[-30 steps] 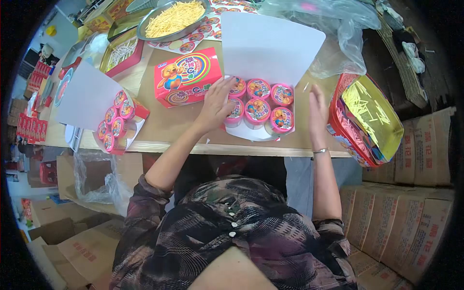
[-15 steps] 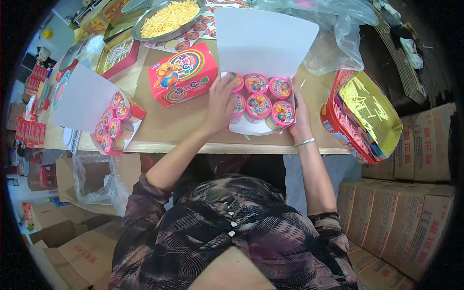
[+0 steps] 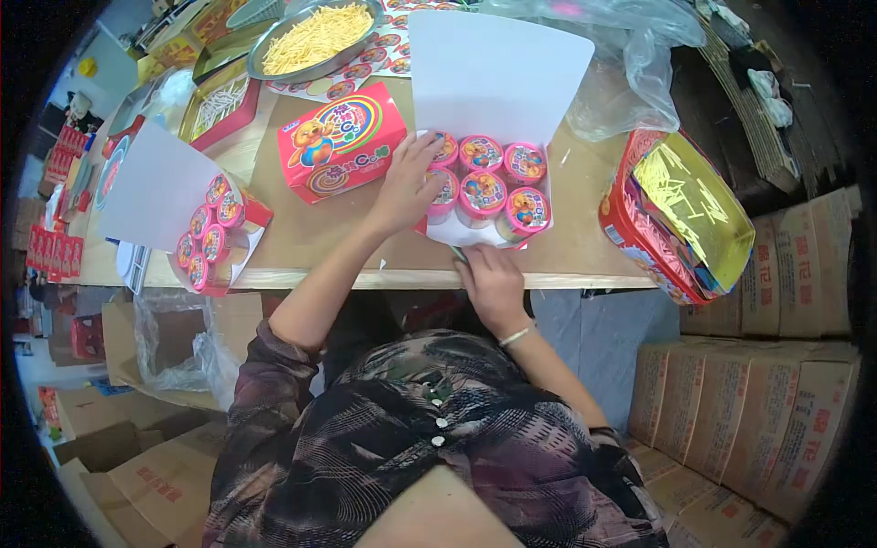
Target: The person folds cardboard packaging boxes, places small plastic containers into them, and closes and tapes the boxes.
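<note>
An open white-lined box [image 3: 498,68] stands on the table with its lid raised, holding several clear jars with pink lids [image 3: 482,190] and cartoon stickers. My left hand [image 3: 406,187] grips the box at its left wall, fingers curled over onto the nearest lids. Below the front edge is my right hand [image 3: 495,288], thumb and fingertips drawn close together. A thin green strip [image 3: 457,253] lies at those fingertips; whether they pinch it or the box's front flap is hard to see. Left of my left hand sits a closed red box [image 3: 343,142] with a bear picture.
Another open box [image 3: 164,187] of pink-lidded jars stands at the left. A red tin [image 3: 681,219] with yellow and pink sticks is at the right. Behind are a metal bowl [image 3: 315,41] of pale sticks, sticker sheets and plastic bags [image 3: 626,82]. Cartons [image 3: 735,411] are stacked lower right.
My right hand has left the box's right side and come down to its front edge by the green strip. My left hand stays at the left wall; the box has shifted slightly left.
</note>
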A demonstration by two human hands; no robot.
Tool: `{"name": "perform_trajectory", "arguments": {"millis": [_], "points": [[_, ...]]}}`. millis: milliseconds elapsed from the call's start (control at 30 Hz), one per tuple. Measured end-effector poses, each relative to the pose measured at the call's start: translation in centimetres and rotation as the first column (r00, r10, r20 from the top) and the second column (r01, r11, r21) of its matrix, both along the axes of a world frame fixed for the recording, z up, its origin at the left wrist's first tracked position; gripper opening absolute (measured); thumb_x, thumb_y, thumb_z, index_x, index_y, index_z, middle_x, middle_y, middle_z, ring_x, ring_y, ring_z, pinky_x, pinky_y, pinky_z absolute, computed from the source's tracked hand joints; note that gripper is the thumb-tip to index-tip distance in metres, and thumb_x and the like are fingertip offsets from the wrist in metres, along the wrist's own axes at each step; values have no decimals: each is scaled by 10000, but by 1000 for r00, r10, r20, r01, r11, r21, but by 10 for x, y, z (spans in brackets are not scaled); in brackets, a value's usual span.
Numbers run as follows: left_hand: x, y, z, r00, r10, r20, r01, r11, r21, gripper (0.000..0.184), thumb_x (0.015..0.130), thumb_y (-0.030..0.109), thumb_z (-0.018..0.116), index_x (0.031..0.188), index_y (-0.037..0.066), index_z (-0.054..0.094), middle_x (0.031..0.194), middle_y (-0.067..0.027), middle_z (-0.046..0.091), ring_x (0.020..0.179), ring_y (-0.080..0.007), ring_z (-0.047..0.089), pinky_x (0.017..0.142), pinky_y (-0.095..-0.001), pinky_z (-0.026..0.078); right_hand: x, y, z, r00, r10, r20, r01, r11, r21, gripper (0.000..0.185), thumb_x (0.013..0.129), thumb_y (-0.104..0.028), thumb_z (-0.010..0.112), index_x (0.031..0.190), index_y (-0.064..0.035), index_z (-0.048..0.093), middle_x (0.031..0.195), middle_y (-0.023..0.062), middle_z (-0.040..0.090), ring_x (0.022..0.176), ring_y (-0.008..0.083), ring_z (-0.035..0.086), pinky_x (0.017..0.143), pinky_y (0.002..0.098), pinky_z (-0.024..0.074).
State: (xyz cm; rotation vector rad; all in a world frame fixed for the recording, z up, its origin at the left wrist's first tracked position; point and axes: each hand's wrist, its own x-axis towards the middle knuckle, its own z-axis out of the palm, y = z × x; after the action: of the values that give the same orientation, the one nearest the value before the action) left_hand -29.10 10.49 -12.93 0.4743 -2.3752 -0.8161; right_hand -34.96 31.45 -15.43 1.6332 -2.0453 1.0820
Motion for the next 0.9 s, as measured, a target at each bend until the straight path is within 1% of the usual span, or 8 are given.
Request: {"name": "perform_trajectory", "arguments": {"millis": [67,233,333,400,433,567,767,900], "points": [[3,-3,1,999,-1,47,2,1000,-27,502,879,197,532,1357,55,476,1485,-135,364,1380,-394,255,1118,-449,263,-1,-7,-9,1000,-20,-18,23,983,183,232,762,-116,673,985,-76,624,957,49,605,763,233,600,666,340,480],[8,-1,0,998,-2,60,5,999,-54,507,876,208,536,1353,47,478,1473,-136,384,1379,-374,271,1117,-432,269,-22,4,-9,996,65,-55,-55,984,170,213,765,-88,654,975,-67,618,951,51,576,743,244,585,657,347,480],[11,2,1,999,-24,28,23,999,41,509,877,209,534,1355,45,475,1478,-149,371,1380,-362,274,1113,-429,274,-37,29,-7,999,-36,-6,36,992,121,218,762,-21,633,972,-78,623,937,60,579,734,246,578,639,346,474],[12,5,0,999,-40,-5,40,989,144,512,878,209,533,1358,44,472,1482,-162,358,1381,-351,277,1110,-425,278,-52,48,-15,947,-211,243,183,974,131,216,766,-25,643,973,-87,637,921,62,583,739,231,582,650,345,476],[12,8,-1,999,-36,-7,37,988,148,512,878,209,533,1358,44,472,1482,-162,358,1381,-351,277,1110,-425,278,-55,48,-13,948,-208,240,180,974,135,216,766,-25,643,973,-87,637,921,62,583,739,231,582,650,345,476],[3,17,-3,974,111,-199,-47,952,303,517,883,206,523,1370,41,461,1493,-209,315,1369,-344,300,1100,-419,284,-70,43,-1,998,-54,31,51,996,78,178,793,-27,634,958,-93,634,888,52,587,718,201,578,617,329,470],[4,13,4,992,98,-78,-82,977,196,518,893,203,505,1386,53,447,1496,-249,278,1354,-362,324,1084,-420,298,-89,40,22,971,134,-197,-74,955,287,196,809,-56,608,997,-108,615,888,58,605,651,198,600,547,319,463],[11,13,0,993,100,54,-105,991,85,521,900,212,494,1398,71,437,1500,-253,268,1342,-376,345,1067,-426,318,-77,32,27,896,36,-442,228,817,529,192,819,-99,575,1011,-83,580,812,72,614,564,205,606,479,321,450]]}}
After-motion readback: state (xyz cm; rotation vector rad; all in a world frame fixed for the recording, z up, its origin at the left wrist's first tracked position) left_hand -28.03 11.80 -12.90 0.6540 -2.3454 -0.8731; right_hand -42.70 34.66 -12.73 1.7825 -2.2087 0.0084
